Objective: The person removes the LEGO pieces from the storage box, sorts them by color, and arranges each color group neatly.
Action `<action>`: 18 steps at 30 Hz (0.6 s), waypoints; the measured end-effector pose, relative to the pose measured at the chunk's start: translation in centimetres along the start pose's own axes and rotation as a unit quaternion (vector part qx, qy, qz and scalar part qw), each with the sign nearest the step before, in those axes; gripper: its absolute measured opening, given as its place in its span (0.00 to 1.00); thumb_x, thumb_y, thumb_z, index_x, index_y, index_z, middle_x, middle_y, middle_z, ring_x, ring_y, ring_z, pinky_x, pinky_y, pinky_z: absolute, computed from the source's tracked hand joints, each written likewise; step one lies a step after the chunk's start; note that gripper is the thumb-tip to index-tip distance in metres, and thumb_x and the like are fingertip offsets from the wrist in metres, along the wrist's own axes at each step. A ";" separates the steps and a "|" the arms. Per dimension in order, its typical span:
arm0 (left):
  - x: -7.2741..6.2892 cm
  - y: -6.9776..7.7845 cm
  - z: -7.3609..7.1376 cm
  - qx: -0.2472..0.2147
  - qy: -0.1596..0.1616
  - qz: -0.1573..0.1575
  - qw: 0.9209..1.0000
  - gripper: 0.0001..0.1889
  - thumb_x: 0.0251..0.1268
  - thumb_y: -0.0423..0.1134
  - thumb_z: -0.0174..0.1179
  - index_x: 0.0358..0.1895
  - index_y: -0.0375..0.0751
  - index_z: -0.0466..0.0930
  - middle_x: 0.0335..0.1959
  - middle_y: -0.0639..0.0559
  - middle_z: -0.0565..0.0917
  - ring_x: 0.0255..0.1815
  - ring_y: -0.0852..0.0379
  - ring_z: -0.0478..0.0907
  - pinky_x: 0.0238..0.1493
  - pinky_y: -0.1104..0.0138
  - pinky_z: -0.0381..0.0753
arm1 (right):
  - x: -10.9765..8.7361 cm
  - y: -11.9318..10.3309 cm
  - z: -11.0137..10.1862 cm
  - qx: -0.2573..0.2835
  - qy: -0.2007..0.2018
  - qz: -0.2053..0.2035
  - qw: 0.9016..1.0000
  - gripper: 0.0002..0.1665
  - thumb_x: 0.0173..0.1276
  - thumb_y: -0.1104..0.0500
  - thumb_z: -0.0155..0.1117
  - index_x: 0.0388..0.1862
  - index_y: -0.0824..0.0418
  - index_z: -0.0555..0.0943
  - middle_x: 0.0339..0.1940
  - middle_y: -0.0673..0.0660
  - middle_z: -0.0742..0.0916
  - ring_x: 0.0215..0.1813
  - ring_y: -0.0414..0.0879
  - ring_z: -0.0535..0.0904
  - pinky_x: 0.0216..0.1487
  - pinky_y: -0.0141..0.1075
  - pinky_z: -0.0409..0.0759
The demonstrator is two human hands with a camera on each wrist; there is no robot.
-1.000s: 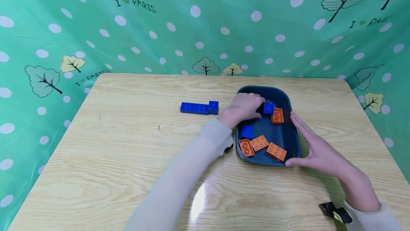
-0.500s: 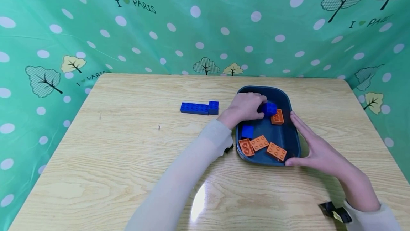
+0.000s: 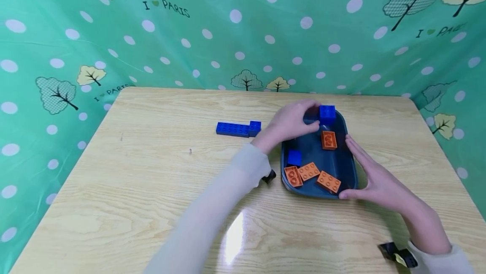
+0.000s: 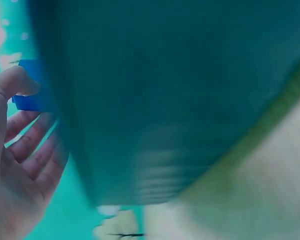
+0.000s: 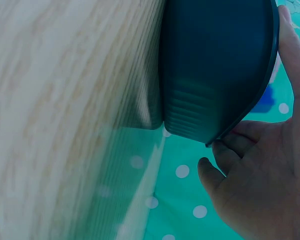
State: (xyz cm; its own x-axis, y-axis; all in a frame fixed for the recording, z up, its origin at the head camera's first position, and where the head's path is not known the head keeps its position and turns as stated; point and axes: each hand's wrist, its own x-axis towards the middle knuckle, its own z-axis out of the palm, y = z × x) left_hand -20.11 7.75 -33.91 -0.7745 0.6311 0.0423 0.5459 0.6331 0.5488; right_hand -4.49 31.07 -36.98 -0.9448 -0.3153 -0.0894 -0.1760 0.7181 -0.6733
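Observation:
A blue toy building brick is pinched between the thumb and fingers of my left hand, over the back of the dark blue bin. The left wrist view shows the brick between thumb and fingertips, beside the bin's wall. My right hand rests against the bin's right side, thumb and fingers spread straight along the rim. Inside the bin lie several orange bricks, one orange brick near the back and another orange brick at the front right. A blue brick lies at the left wall.
Left of the bin, a long blue brick and a small blue brick lie end to end on the wooden table. A green patterned curtain hangs behind the table's back edge.
My left hand has picked up the blue brick from beside the orange one and raised it toward the bin's back rim. My right hand has stayed at the bin's side.

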 end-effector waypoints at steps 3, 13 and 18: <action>-1.1 0.1 -2.0 -0.029 0.020 0.003 0.999 0.30 0.68 0.49 0.61 0.72 0.52 0.68 0.69 0.57 0.75 0.67 0.60 0.73 0.68 0.66 0.75 | 0.0 0.0 0.1 0.003 0.000 0.000 1.000 0.76 0.51 0.52 0.82 0.83 0.43 0.35 0.85 0.51 0.42 0.81 0.73 0.43 0.63 0.80 0.54; -5.3 -4.0 -7.7 -0.111 0.106 0.018 0.988 0.23 0.63 0.38 0.65 0.61 0.40 0.75 0.54 0.48 0.83 0.56 0.53 0.81 0.60 0.66 0.82 | -0.1 -0.1 0.0 0.006 -0.001 0.003 1.000 0.76 0.50 0.52 0.82 0.83 0.43 0.35 0.85 0.49 0.41 0.81 0.72 0.41 0.63 0.80 0.54; -7.7 -7.0 -9.5 -0.117 0.122 -0.028 0.985 0.24 0.63 0.37 0.64 0.63 0.40 0.74 0.56 0.47 0.83 0.58 0.52 0.79 0.61 0.64 0.81 | -0.1 -0.2 0.0 0.008 -0.003 0.005 1.000 0.76 0.51 0.52 0.82 0.83 0.42 0.35 0.85 0.49 0.41 0.81 0.72 0.41 0.63 0.80 0.54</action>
State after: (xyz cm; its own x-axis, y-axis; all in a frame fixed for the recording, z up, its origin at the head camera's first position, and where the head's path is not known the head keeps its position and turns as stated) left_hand -21.01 -5.76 -30.14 -0.8712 0.4527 0.1901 0.4327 0.5250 0.7329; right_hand -4.34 30.99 -36.85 -0.9447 -0.3122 -0.1002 -0.1627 0.7116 -0.6834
